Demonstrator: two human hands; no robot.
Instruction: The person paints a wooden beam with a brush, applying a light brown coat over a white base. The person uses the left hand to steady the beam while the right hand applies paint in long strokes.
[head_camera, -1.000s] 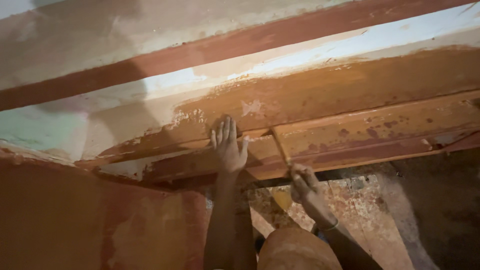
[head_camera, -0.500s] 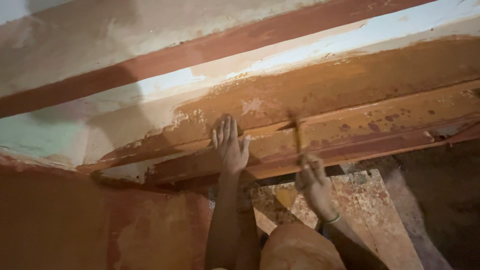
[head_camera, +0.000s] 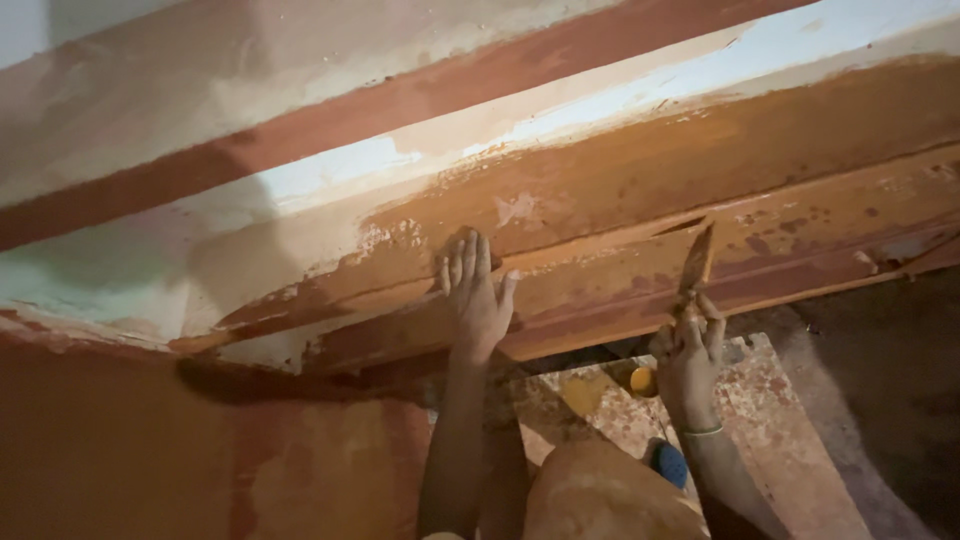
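So the flat-bladed metal scraper (head_camera: 697, 260) is pressed up against the long, rusty-orange painted beam (head_camera: 600, 280), blade tip on the patchy, streaky surface. Right hand (head_camera: 688, 352) has its fingers wrapped tight round the handle. Left hand (head_camera: 478, 300) lies flat on the beam, fingers spread. Below sits a speckled stone slab (head_camera: 790, 450), with a small yellow round thing (head_camera: 643, 381) on it.

Left hand (head_camera: 478, 300) flat, right hand (head_camera: 688, 350) in closed grip
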